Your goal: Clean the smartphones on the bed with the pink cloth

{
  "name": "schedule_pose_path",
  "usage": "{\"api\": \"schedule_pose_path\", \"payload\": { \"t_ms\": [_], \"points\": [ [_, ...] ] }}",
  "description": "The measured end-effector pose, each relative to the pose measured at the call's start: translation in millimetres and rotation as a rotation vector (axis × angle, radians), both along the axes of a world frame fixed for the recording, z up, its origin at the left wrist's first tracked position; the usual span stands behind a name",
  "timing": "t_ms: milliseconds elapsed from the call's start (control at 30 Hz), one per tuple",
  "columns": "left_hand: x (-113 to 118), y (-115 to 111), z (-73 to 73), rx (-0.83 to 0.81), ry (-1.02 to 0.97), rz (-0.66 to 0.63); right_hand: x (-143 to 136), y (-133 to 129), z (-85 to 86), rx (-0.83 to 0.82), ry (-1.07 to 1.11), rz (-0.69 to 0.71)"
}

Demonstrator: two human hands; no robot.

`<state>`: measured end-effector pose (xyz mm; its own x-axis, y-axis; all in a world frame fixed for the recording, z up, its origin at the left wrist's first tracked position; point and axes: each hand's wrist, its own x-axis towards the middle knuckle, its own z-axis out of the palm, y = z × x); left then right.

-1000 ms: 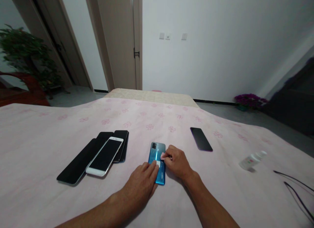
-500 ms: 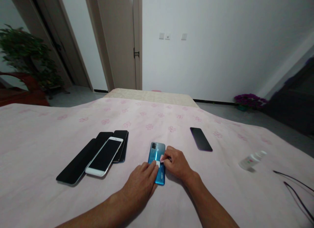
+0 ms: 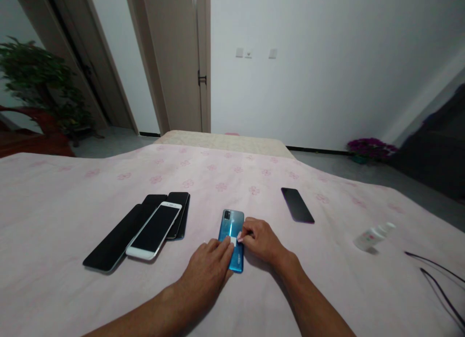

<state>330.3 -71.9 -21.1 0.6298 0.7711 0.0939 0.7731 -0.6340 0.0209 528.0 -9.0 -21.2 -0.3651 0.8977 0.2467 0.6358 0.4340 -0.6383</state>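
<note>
A blue smartphone (image 3: 237,258) lies back side up on the flowered cloth, its camera block at the far left corner. My left hand (image 3: 208,268) grips its near left side, fingertips resting on the back beside a small white patch (image 3: 233,240). From the right, my right hand (image 3: 262,237) is closed in a pinch at the phone's right edge. A scrap of pale pink material (image 3: 240,237), perhaps cloth or tissue, shows at its fingertips and touches the phone's back. The rest of the scrap is hidden by the fingers.
Left of my hands, a white phone (image 3: 154,232) rests on several black phones (image 3: 112,240). A dark phone (image 3: 297,205) lies at the right, with a white bottle (image 3: 374,237) on its side beyond it. Two thin dark cords or rods (image 3: 441,286) lie on the pink cloth (image 3: 319,288) near the right edge.
Almost nothing differs. My right hand's fingers have shifted very slightly on the scrap at the phone's edge; my left hand keeps its place on the phone.
</note>
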Motion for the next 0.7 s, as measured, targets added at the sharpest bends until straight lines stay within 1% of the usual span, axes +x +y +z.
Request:
{"api": "schedule_pose_path", "payload": {
  "t_ms": [67, 167, 233, 300, 433, 467, 533, 633, 700],
  "points": [
    [2, 0, -0.4, 0.010, 0.005, 0.009, -1, 0, -0.5, 0.007, 0.002, -0.008],
    [4, 2, 0.0, 0.013, 0.001, 0.028, -2, -1, -3.4, 0.076, 0.018, -0.102],
    [6, 3, 0.7, 0.008, 0.003, 0.036, -3, -2, -4.6, 0.106, 0.034, -0.137],
    [7, 4, 1.0, 0.005, 0.004, 0.036, -2, -3, -4.2, 0.105, 0.038, -0.121],
    [7, 4, 0.5, 0.008, -0.020, 0.039, -1, -4, -0.9, 0.019, 0.000, 0.003],
    [7, 3, 0.6, 0.007, -0.022, 0.042, -2, -4, -0.5, 0.000, 0.000, 0.016],
    [8, 3, 1.2, 0.006, -0.016, 0.041, -3, -3, -1.2, -0.003, 0.026, -0.026],
    [10, 4, 1.4, 0.013, 0.003, 0.038, -6, -3, -3.9, 0.054, 0.091, -0.157],
    [11, 4, -0.1, 0.026, 0.013, 0.039, -7, -2, -4.7, 0.080, 0.100, -0.180]
  ]
}}
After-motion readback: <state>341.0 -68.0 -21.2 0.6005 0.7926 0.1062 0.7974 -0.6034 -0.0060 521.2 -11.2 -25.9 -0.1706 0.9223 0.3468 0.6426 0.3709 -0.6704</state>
